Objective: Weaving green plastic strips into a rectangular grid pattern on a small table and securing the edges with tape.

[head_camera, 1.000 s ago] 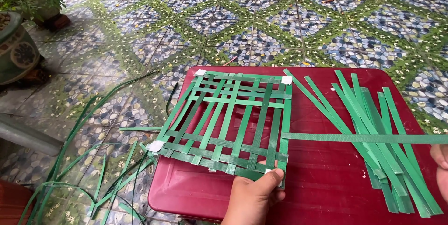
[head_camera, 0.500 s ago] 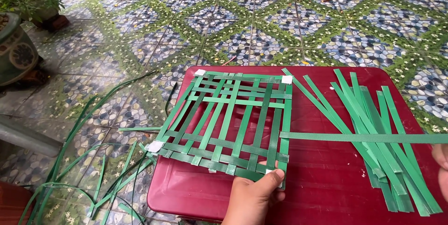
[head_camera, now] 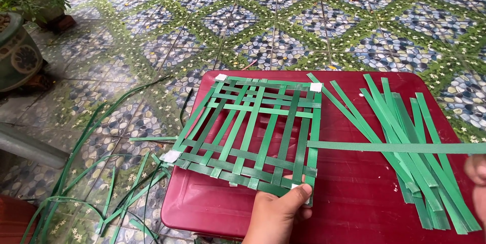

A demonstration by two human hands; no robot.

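Change: hardly any. Mat (head_camera: 250,130) sat as it had a second before, and the long strip (head_camera: 395,147) lay level across the loose pile, its tip right at the mat's right edge, not yet threaded in by the look of it.
Meaning: weave held steady, and the strip looked lined up with a gap between the crosswise bands.
Left hand (head_camera: 276,213): it came up from the bottom edge, thumb pressed onto the mat's near right corner, fingers tucked under the edge, pinning that corner down on the table (head_camera: 354,208).
Right hand (head_camera: 477,175): only a sliver showed at the right border, just below the strip's far end. Gripping the strip or merely near it? Could not tell.
Mat position: left half of the red table, white tape tabs at three corners, left edge just overhanging.
Strips (head_camera: 420,137): a fanned green bundle on the table's right half.
Floor (head_camera: 304,16): patterned tiles, offcuts (head_camera: 101,193) trailing off to the left, pot (head_camera: 17,56) at the far left.
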